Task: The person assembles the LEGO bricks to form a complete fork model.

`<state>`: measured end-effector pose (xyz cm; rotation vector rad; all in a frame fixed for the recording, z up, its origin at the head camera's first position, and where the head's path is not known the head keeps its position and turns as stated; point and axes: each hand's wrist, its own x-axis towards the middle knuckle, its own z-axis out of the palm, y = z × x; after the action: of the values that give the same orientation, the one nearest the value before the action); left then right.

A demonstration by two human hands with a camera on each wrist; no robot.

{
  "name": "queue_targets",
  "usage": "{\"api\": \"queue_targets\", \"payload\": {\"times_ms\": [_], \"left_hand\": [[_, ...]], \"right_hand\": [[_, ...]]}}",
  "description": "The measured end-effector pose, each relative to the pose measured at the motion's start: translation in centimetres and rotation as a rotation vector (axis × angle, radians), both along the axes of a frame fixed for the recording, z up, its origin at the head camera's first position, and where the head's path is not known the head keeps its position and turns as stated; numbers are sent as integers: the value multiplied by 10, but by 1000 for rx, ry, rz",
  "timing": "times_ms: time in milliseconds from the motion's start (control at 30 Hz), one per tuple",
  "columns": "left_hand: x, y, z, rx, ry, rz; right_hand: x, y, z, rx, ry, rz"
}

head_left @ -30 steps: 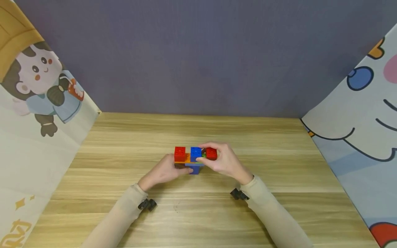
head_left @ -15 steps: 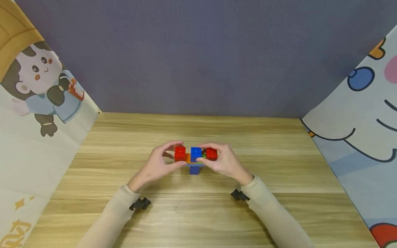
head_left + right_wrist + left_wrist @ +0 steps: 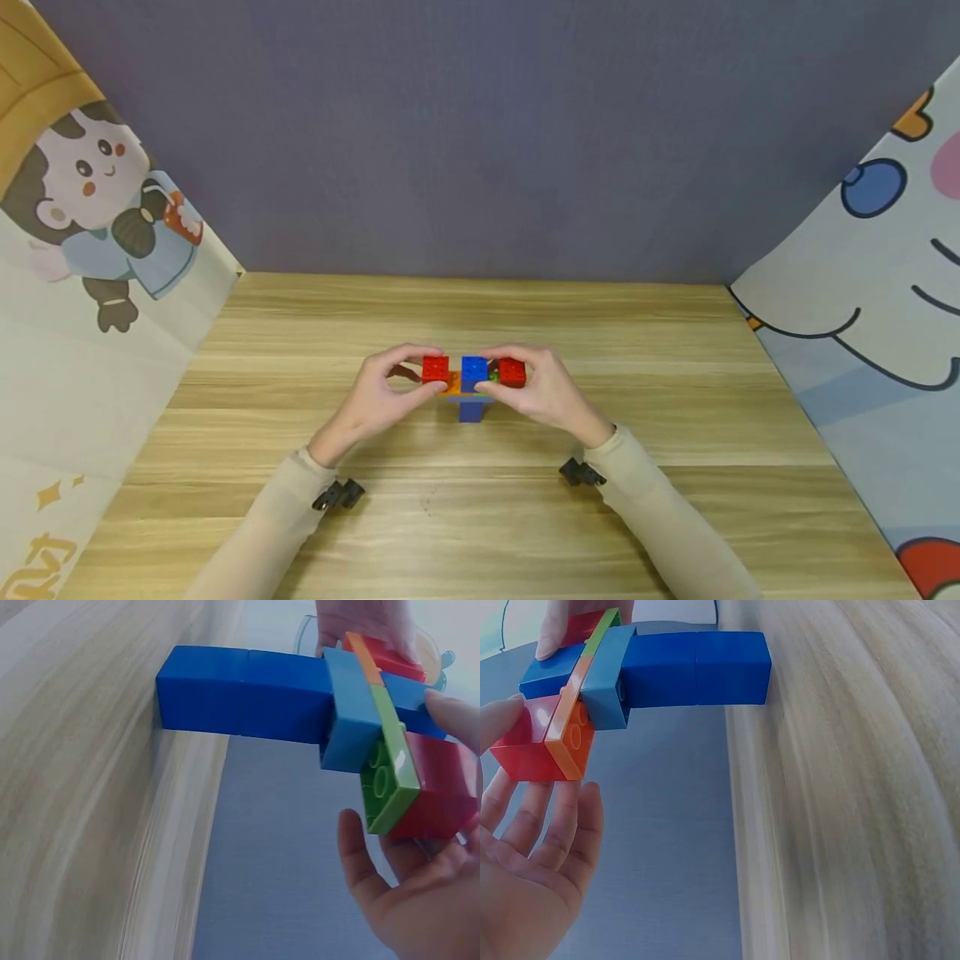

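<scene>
A toy-brick structure stands on the wooden table: two stacked blue blocks (image 3: 697, 669) form its column, topped by a light-blue brick (image 3: 352, 712). Above that, an orange plate (image 3: 570, 720) and a green plate (image 3: 390, 761) reach out sideways. My left hand (image 3: 378, 396) pinches the left red block (image 3: 435, 368) on the orange end, thumb in front and fingertips behind. With thumb and index finger, my right hand (image 3: 543, 387) grips the middle blue block (image 3: 474, 372). The right red block (image 3: 512, 372) sits on the green plate, within the curve of that hand.
The wood-grain table (image 3: 465, 508) extends around the structure. A grey-blue panel (image 3: 480, 142) rises at the back. Cartoon-printed walls (image 3: 45, 375) flank both sides. A small black device (image 3: 339, 495) is strapped at each wrist.
My left hand has moved up from beside the column, under the orange plate, to the left red block. The right hand and the bricks look almost unmoved.
</scene>
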<state>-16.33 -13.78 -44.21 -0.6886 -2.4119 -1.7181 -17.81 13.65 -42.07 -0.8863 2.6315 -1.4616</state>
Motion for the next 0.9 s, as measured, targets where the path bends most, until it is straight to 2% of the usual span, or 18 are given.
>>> {"api": "queue_targets", "payload": {"times_ms": [200, 433, 600, 900], "left_hand": [[-1, -1, 2, -12, -4, -4], [0, 0, 5, -26, -14, -11], [0, -1, 4, -33, -23, -10], [0, -3, 3, -36, -33, -18]], "right_hand": [[-1, 4, 0, -6, -10, 22], [-3, 19, -6, -129, 26, 4], [-3, 29, -11, -169, 35, -2], [-1, 36, -18, -163, 47, -1]]}}
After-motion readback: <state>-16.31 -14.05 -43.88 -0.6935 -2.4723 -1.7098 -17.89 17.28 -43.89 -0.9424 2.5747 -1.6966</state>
